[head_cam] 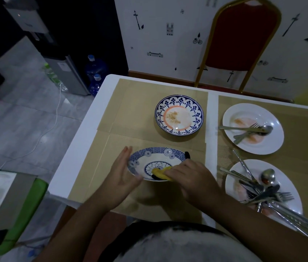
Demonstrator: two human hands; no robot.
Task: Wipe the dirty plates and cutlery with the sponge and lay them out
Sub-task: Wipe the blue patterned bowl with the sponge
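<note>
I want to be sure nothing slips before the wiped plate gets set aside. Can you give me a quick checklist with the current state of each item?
1. Sponge on the near plate: ok, right hand presses it there.
2. Plate steadied: ok, left hand braces its left rim.
3. Plate fully clean: cannot tell, hands cover part.
4. Patterned bowl wiped: not ok, crumbs show.
5. White plates wiped: not ok, smears and cutlery on them.
6. Free mat space: ok.

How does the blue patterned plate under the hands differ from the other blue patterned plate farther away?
The near plate is tilted, steadied by the left hand and wiped with the yellow sponge by the right hand; the far plate lies flat, untouched, with brown crumbs and an orange ring. Both rest on tan placemats.
</note>
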